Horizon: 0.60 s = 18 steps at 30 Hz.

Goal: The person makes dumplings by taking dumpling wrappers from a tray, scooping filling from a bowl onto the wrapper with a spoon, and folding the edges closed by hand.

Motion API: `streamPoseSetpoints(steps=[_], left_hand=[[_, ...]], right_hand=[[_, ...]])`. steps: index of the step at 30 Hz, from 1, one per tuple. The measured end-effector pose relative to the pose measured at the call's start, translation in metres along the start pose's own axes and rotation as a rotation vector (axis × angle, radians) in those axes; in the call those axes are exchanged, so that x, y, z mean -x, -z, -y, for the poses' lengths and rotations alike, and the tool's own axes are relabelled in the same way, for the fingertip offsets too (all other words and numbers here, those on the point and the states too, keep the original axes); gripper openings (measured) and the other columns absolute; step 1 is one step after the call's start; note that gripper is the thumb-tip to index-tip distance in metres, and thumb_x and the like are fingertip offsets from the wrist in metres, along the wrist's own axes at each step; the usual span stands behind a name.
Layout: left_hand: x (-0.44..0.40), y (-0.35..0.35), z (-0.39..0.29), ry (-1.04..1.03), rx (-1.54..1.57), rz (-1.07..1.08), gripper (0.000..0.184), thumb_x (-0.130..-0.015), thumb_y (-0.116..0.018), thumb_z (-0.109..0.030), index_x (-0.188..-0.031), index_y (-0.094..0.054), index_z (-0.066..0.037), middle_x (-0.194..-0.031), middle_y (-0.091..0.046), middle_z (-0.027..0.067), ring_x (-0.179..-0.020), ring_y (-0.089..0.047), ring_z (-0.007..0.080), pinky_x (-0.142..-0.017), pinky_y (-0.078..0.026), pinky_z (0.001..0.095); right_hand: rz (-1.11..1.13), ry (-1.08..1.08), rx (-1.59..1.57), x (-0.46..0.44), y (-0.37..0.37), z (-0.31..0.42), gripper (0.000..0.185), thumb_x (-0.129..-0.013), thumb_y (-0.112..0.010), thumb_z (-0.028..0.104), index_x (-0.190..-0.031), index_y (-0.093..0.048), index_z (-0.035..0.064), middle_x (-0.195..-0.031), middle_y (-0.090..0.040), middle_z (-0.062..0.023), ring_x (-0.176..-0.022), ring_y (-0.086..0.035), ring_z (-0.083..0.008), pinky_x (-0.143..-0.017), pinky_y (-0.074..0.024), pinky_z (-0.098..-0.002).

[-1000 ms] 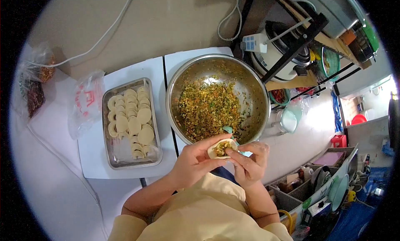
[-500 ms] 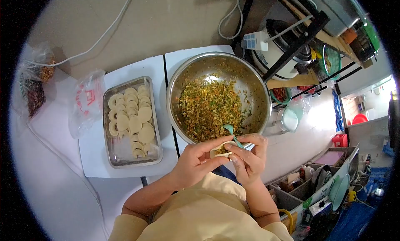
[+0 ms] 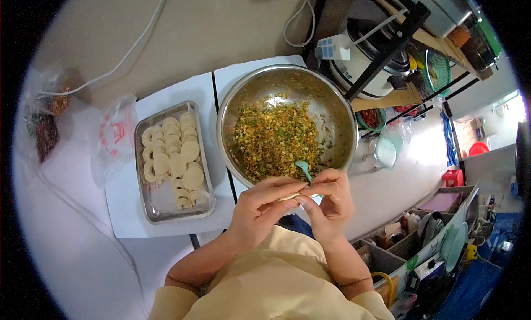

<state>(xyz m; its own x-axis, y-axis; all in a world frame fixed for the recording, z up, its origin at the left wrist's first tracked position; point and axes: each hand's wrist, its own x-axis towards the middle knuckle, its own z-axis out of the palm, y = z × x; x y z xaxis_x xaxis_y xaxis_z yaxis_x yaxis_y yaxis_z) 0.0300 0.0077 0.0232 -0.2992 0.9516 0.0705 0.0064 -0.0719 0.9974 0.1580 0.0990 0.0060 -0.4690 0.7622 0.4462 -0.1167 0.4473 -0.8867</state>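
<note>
My left hand (image 3: 259, 209) and my right hand (image 3: 328, 208) meet at the near edge of a large steel bowl (image 3: 344, 107). Both pinch a pale dough wrapper (image 3: 289, 197), folded over and mostly hidden by the fingers. Chopped filling (image 3: 276, 140) of green, orange and yellow bits lies in the bowl. A light green spoon (image 3: 302, 166) rests in it, its handle running behind my right hand. On the left, a metal tray (image 3: 177, 216) holds round dough wrappers (image 3: 177, 165), many of them overlapping.
A crumpled plastic bag (image 3: 115, 134) lies left of the tray. White cables cross the wall and left surface. At the right stand a rack with a cooker (image 3: 362, 71), a green basket (image 3: 438, 73), a red stool (image 3: 453, 177) and grey bins (image 3: 381, 259) of goods.
The wrapper has gone from an open cup showing filling to a folded edge between my fingers. My right thumb has come out of the filling. The view has shifted slightly.
</note>
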Motion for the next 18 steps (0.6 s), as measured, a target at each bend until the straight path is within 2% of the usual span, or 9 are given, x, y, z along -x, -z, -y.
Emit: streamPoseSetpoints(steps=[2,3,6,10,15,17,18], left_hand=[[0.001,0.001,0.003,0.043,0.076,-0.027,0.029,-0.087,-0.055,0.001,-0.116,-0.061,-0.002,-0.116,-0.059,0.0098,-0.098,-0.058,0.0129,-0.08,-0.047,0.0237],[0.002,0.002,0.004,0.087,0.153,-0.06,0.029,-0.088,-0.054,0.002,-0.116,-0.061,-0.002,-0.119,-0.057,0.0102,-0.101,-0.056,0.0132,-0.083,-0.046,0.0237],[0.002,0.004,0.003,0.108,0.146,-0.067,0.029,-0.089,-0.052,0.003,-0.116,-0.061,-0.002,-0.119,-0.057,0.0105,-0.102,-0.056,0.0136,-0.084,-0.046,0.0238],[0.003,0.002,0.01,0.054,0.263,-0.068,0.03,-0.089,-0.051,0.003,-0.117,-0.06,-0.001,-0.12,-0.057,0.0108,-0.104,-0.056,0.0139,-0.087,-0.045,0.0242],[0.0,0.0,0.013,-0.047,0.27,-0.045,0.029,-0.089,-0.05,0.003,-0.116,-0.06,0.0,-0.121,-0.057,0.0116,-0.107,-0.055,0.0147,-0.091,-0.045,0.0266],[-0.001,-0.002,0.013,-0.014,0.297,-0.043,0.028,-0.09,-0.05,0.003,-0.116,-0.06,0.001,-0.121,-0.056,0.0118,-0.107,-0.055,0.0149,-0.091,-0.045,0.0271],[-0.001,-0.003,0.013,0.022,0.325,-0.041,0.027,-0.09,-0.05,0.002,-0.116,-0.059,0.001,-0.122,-0.056,0.0119,-0.108,-0.055,0.0151,-0.091,-0.045,0.0277]], right_hand=[[-0.024,-0.017,-0.067,0.0,-0.002,0.0,0.023,-0.066,-0.077,0.002,-0.087,-0.066,0.0019,-0.093,-0.053,-0.0093,-0.084,-0.051,-0.0177,-0.073,-0.0422,-0.0268],[-0.044,-0.093,-0.165,0.001,-0.003,0.0,0.026,-0.067,-0.076,0.002,-0.092,-0.066,0.0009,-0.093,-0.054,-0.0089,-0.085,-0.052,-0.0172,-0.073,-0.0427,-0.0269],[-0.047,-0.209,-0.362,0.005,-0.003,-0.004,0.031,-0.07,-0.074,0.001,-0.1,-0.067,-0.0007,-0.095,-0.054,-0.0088,-0.086,-0.052,-0.0165,-0.074,-0.0438,-0.0269],[-0.028,-0.265,-0.51,0.009,-0.001,-0.01,0.03,-0.074,-0.07,0.002,-0.104,-0.067,-0.0018,-0.099,-0.055,-0.0103,-0.084,-0.054,-0.0166,-0.074,-0.0449,-0.0262],[-0.108,-0.237,-0.529,0.007,-0.009,-0.012,0.018,-0.076,-0.067,0.002,-0.093,-0.068,-0.0031,-0.097,-0.056,-0.0106,-0.08,-0.055,-0.0165,-0.07,-0.046,-0.0263],[-0.148,-0.248,-0.543,0.004,-0.008,-0.01,0.015,-0.076,-0.067,0.001,-0.09,-0.067,-0.0032,-0.095,-0.057,-0.0109,-0.079,-0.056,-0.017,-0.069,-0.0464,-0.0268],[-0.125,-0.16,-0.298,0.0,-0.005,-0.009,0.012,-0.076,-0.067,0.001,-0.087,-0.067,-0.0024,-0.093,-0.058,-0.0112,-0.079,-0.056,-0.018,-0.068,-0.0466,-0.027]])
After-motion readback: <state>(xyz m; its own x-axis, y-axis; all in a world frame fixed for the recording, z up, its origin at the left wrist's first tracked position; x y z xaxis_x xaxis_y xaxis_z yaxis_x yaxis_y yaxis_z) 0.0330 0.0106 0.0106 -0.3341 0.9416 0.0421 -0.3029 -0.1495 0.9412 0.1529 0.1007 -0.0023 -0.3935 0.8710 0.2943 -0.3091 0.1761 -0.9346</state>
